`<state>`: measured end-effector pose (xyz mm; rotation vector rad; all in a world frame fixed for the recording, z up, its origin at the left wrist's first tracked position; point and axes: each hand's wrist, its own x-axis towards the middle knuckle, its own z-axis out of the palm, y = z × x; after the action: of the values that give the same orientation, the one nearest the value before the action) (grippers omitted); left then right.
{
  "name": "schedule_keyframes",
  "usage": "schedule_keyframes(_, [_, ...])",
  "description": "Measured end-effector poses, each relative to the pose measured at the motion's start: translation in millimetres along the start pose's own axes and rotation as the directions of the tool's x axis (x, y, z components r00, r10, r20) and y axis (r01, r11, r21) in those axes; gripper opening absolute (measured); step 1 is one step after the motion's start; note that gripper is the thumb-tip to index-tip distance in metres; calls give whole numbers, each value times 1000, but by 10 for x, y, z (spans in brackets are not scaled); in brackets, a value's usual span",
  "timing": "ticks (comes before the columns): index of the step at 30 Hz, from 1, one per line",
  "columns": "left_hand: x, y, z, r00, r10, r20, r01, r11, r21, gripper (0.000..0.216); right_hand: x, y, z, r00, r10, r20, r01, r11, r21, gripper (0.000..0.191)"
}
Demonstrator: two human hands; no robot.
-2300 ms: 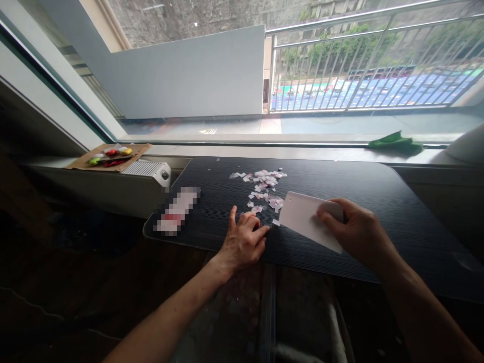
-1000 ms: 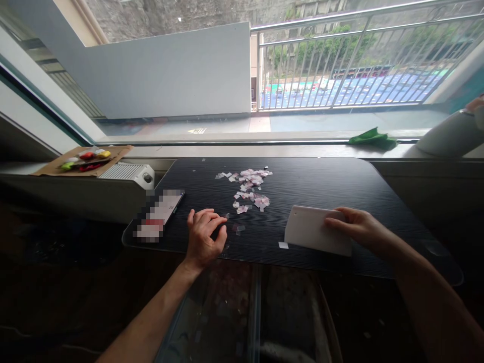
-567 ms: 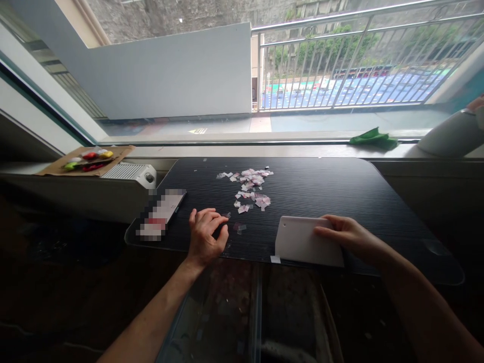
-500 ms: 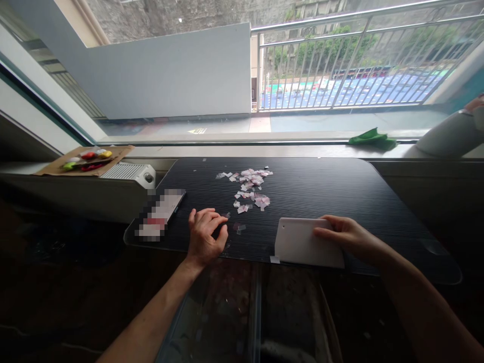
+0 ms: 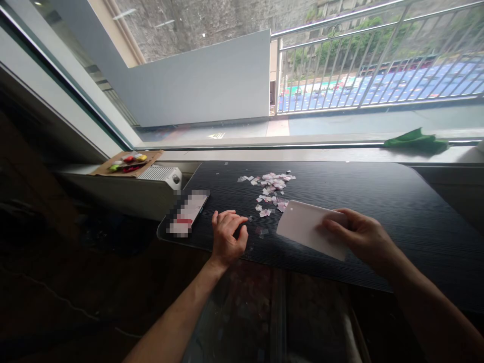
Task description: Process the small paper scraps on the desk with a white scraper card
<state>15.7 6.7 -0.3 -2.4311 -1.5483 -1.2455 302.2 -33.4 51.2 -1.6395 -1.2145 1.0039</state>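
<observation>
My right hand (image 5: 363, 237) grips a thin white plastic scraper (image 5: 308, 227) by its right end, thumb on the near face. The scraper has a small hole in its upper left corner and is tilted, its left end beside the pile of small pale pink and white paper scraps (image 5: 275, 184). My left hand (image 5: 230, 234) rests on the black table (image 5: 340, 186), fingers bent and thumb apart from the index finger. A small clear piece (image 5: 249, 219) lies at the index fingertip. Between the hands lie more clear bits (image 5: 263, 233).
A phone-like slab (image 5: 189, 214), partly blurred out, lies on the table's left. Behind are a radiator (image 5: 161, 175), a cardboard sheet with colourful items (image 5: 128, 162) and a green cloth (image 5: 416, 141) on the sill. A large window faces me, with a railing (image 5: 340, 75) outside.
My right hand has raised and tilted the scraper, bringing its left end nearer the scraps. My left hand keeps about the same pose on the table. The view has swung left.
</observation>
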Motion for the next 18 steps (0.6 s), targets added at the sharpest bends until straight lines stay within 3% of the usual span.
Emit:
schedule_keyframes(5, [0,-7,10,996,-88,-30,87,995,-47,25,177,80,232,999,-6,-36,7,1000,20,24])
schedule_keyframes(13, [13,10,3,989,-142,-28,140,987,-73,25,148,166,416,992,37,119,-45,997,66,29])
schedule_keyframes(18, [19,11,3,987,-158,-32,155,985,-82,25,160,106,460,998,37,52,-41,995,88,28])
